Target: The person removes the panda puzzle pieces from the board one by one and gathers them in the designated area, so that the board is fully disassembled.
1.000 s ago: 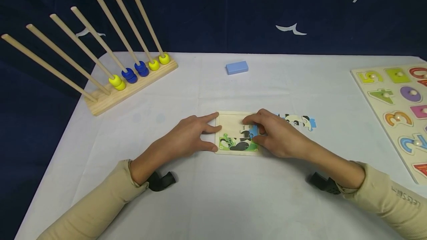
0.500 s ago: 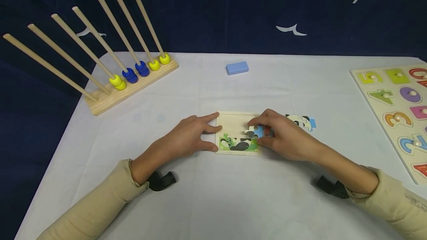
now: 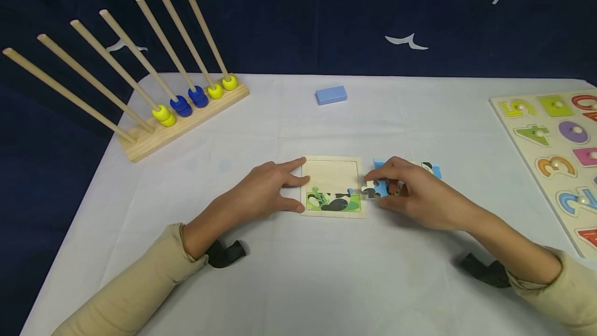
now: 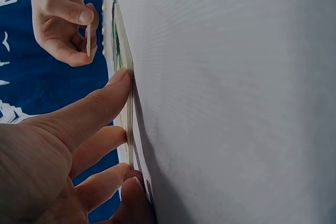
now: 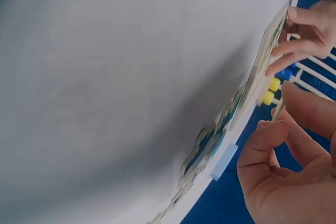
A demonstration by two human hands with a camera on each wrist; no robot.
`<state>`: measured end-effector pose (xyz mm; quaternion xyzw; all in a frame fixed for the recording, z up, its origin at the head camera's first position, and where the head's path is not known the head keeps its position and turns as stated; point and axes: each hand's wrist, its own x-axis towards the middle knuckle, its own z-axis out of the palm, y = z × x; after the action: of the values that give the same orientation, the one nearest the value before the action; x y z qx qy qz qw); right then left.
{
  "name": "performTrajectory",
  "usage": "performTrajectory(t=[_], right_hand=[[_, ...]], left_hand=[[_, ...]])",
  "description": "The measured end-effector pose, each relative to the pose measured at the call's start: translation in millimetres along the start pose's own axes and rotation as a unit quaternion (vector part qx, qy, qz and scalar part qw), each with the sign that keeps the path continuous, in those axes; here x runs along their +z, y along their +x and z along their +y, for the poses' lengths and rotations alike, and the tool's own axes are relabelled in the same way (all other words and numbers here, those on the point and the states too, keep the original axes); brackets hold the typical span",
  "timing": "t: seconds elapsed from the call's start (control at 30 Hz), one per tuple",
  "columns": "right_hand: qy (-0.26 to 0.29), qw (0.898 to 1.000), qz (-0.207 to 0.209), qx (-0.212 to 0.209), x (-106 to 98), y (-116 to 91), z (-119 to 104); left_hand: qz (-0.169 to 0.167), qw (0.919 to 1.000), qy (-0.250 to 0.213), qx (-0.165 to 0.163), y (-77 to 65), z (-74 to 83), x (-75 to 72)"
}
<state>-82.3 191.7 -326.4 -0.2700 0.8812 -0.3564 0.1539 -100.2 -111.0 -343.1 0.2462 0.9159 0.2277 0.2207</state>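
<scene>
A small wooden puzzle tray (image 3: 332,173) lies flat on the table, its lower part filled with panda-and-grass pieces and its upper part bare wood. My left hand (image 3: 266,191) rests spread fingertips along the tray's left edge; the left wrist view shows the thumb (image 4: 113,95) on that edge. Just right of the tray, my right hand (image 3: 417,196) pinches a blue, white and black jigsaw piece (image 3: 375,189) between thumb and fingers. That piece appears thin and edge-on in the right wrist view, raised off the table. Loose pieces (image 3: 436,171) lie behind the right hand, partly hidden by it.
A wooden bead abacus (image 3: 186,123) with tall pegs stands at the back left. Near the back edge lies a blue block (image 3: 331,95). On the right is a number peg board (image 3: 527,144). White cloth (image 3: 298,284) covers the table.
My right hand has drawn the jigsaw piece out of the tray and moved right with it, past the tray's right edge. My left hand stays at the left edge.
</scene>
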Motion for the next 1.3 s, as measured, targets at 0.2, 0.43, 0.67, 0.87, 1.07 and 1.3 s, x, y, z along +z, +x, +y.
performTrajectory(t=[0.2,0.43,0.67,0.87,1.07,1.3], right_hand=[[-0.008,1.000,0.014,-0.008,-8.5,-13.8,13.5],[-0.029,0.999,0.035,-0.015,-18.5,-35.1,34.9],[-0.051,0.998,0.043,-0.017,-25.4,-51.6,49.9],[-0.099,0.994,0.055,-0.002,-28.2,-59.7,57.4],[-0.161,0.985,0.061,0.020,-29.9,-62.1,61.1],[-0.184,0.981,0.057,0.027,-29.2,-60.8,63.0]], left_hand=[[0.003,1.0000,-0.003,-0.001,0.6,-1.1,1.2],[0.002,1.0000,-0.003,-0.006,1.9,-0.5,1.6],[0.002,1.0000,-0.001,-0.005,2.2,-1.2,2.4],[0.003,1.0000,-0.003,-0.008,2.7,-1.2,2.1],[0.004,1.0000,-0.001,-0.006,1.7,0.6,0.5],[0.004,1.0000,0.003,-0.004,0.9,0.3,1.0]])
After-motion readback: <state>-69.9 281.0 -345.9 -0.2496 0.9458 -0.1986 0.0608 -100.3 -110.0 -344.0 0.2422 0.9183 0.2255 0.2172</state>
